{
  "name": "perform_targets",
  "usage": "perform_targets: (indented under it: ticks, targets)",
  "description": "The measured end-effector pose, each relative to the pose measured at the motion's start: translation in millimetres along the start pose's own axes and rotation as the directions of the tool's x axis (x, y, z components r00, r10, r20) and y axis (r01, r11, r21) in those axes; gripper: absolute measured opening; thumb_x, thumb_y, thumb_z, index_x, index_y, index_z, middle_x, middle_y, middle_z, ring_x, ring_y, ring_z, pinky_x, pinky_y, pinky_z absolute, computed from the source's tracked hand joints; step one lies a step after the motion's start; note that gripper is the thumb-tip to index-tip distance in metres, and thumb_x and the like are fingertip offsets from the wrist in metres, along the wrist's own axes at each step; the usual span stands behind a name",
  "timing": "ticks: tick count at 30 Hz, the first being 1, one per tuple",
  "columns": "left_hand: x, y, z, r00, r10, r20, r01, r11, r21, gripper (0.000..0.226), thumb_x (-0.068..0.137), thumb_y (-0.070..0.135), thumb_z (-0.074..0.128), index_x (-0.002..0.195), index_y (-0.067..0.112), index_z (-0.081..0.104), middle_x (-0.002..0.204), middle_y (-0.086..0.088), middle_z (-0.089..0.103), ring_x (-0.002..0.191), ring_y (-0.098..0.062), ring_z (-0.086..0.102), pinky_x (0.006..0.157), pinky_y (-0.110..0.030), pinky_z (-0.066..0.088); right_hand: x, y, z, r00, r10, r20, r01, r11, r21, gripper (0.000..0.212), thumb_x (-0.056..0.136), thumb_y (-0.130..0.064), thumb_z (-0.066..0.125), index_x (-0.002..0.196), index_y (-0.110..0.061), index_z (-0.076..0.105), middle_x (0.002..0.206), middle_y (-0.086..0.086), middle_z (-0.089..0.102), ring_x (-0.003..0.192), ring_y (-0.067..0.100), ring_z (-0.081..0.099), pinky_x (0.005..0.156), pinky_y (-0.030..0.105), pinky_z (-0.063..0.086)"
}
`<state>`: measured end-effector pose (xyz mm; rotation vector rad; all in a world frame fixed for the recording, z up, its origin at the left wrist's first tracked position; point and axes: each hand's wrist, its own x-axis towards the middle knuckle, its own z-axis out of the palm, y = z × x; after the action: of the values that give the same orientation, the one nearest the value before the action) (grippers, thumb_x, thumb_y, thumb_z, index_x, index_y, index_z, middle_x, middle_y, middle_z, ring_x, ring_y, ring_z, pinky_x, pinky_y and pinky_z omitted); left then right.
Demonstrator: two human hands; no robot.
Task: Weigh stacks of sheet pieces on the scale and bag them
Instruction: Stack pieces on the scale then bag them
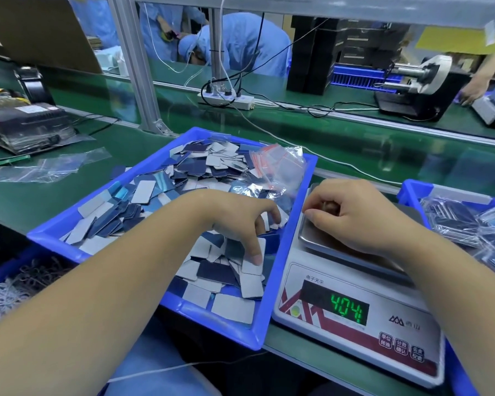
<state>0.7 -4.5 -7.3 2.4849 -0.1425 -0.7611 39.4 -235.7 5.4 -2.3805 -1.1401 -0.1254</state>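
A blue tray (286, 252) in front of me holds several loose sheet pieces (200, 167), grey on one side and blue on the other, plus small clear zip bags (275, 164) at its far right corner. My left hand (240, 221) reaches into the tray, fingers spread down onto the pieces. To the right stands a white electronic scale (355, 315) with a steel pan (315, 238); its green display reads 404. My right hand (352, 212) rests on the pan with fingers curled; what it holds is hidden.
A second blue tray (412, 190) at the right holds bagged pieces (463, 221). Clear bags (49, 167) lie on the green belt at left. A bin of rubber bands (9, 290) sits at lower left. Behind are a power strip (226, 98), cables, a tape dispenser (417, 84) and other workers.
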Motion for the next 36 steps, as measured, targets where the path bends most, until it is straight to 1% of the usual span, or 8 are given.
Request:
perform_targets:
  ticks: [4, 6, 9, 14, 17, 20, 31, 36]
  targets:
    - [2.8, -0.3, 3.1, 0.997, 0.033, -0.075, -0.028, 0.998, 0.058, 0.045, 0.075, 0.037, 0.086, 0.114, 0.034, 0.062, 0.082, 0.015, 0.059, 0.073, -0.006, 0.058, 0.066, -0.026, 0.044, -0.9, -1.0, 0.0, 1.0, 0.007, -0.001, -0.007, 1.0, 0.01, 0.006, 0.085, -0.018, 0.071, 0.084, -0.024, 0.074, 0.077, -0.018, 0.061, 0.077, 0.004, 0.058, 0.065, 0.009, 0.039]
    - [1.5, -3.0, -0.7, 0.994, 0.054, -0.093, -0.053, 0.998, 0.013, 0.035, 0.074, 0.033, 0.088, 0.103, 0.028, 0.069, 0.078, 0.012, 0.065, 0.071, -0.01, 0.06, 0.07, -0.031, 0.049, -1.3, -0.7, 0.0, 1.0, 0.014, -0.006, -0.014, 1.0, 0.01, 0.006, 0.085, -0.018, 0.071, 0.084, -0.022, 0.074, 0.076, -0.02, 0.061, 0.076, 0.005, 0.058, 0.065, 0.012, 0.041]
    - [-5.4, -9.3, -12.7, 0.988, 0.08, -0.134, -0.092, 0.992, -0.087, 0.026, 0.072, 0.03, 0.09, 0.088, 0.021, 0.071, 0.068, 0.007, 0.057, 0.062, -0.011, 0.051, 0.062, -0.03, 0.04, -1.3, -1.0, 0.8, 1.0, 0.02, 0.002, -0.02, 1.0, 0.016, 0.006, 0.086, -0.018, 0.071, 0.085, -0.022, 0.074, 0.078, -0.016, 0.064, 0.072, 0.007, 0.059, 0.068, 0.022, 0.046]
    - [-11.4, -9.1, -10.3, 0.999, 0.028, 0.039, -0.029, 0.999, 0.019, 0.031, 0.071, 0.034, 0.09, 0.092, 0.024, 0.071, 0.063, 0.018, 0.051, 0.058, -0.004, 0.046, 0.063, -0.025, 0.036, -1.4, -0.8, 0.8, 0.999, 0.029, 0.019, -0.029, 0.999, 0.019, 0.006, 0.086, -0.019, 0.071, 0.086, -0.024, 0.074, 0.08, -0.014, 0.066, 0.073, 0.006, 0.06, 0.07, 0.025, 0.048]
    - [-12.3, -1.5, -3.4, 0.996, -0.025, 0.08, 0.015, 0.991, 0.131, 0.04, 0.07, 0.039, 0.09, 0.103, 0.037, 0.069, 0.093, 0.018, 0.064, 0.083, -0.007, 0.062, 0.075, -0.026, 0.046, -1.6, -1.1, 1.3, 0.999, 0.033, 0.026, -0.034, 0.999, 0.015, 0.006, 0.086, -0.02, 0.07, 0.087, -0.024, 0.074, 0.081, -0.013, 0.066, 0.074, 0.006, 0.06, 0.071, 0.026, 0.048]
    - [-13.8, 8.1, -1.9, 0.994, -0.05, 0.093, 0.026, 0.968, 0.25, 0.053, 0.068, 0.045, 0.089, 0.112, 0.043, 0.062, 0.109, 0.02, 0.058, 0.093, -0.002, 0.059, 0.074, -0.024, 0.043, -1.4, -0.7, 1.2, 0.999, 0.042, 0.032, -0.043, 0.999, 0.015, 0.006, 0.086, -0.02, 0.07, 0.088, -0.024, 0.074, 0.082, -0.013, 0.067, 0.074, 0.006, 0.061, 0.071, 0.026, 0.048]
    - [-12.3, 26.9, 0.9, 0.98, -0.128, 0.152, 0.041, 0.878, 0.477, 0.053, 0.065, 0.047, 0.089, 0.096, 0.036, 0.048, 0.086, 0.019, 0.048, 0.075, -0.006, 0.05, 0.062, -0.028, 0.038, -1.4, -1.4, 0.0, 0.998, 0.052, 0.045, -0.052, 0.999, 0.004, 0.006, 0.086, -0.022, 0.069, 0.087, -0.026, 0.074, 0.082, -0.014, 0.067, 0.076, 0.005, 0.061, 0.071, 0.022, 0.047]
    - [-14.4, 25.6, -4.4, 0.976, -0.121, 0.18, 0.028, 0.894, 0.447, 0.03, 0.064, 0.045, 0.09, 0.081, 0.037, 0.066, 0.075, 0.019, 0.064, 0.075, -0.008, 0.063, 0.061, -0.028, 0.042, -1.8, -2.7, -0.7, 0.997, 0.052, 0.055, -0.052, 0.999, 0.001, 0.006, 0.086, -0.023, 0.068, 0.086, -0.026, 0.073, 0.081, -0.016, 0.066, 0.077, 0.003, 0.06, 0.069, 0.017, 0.046]
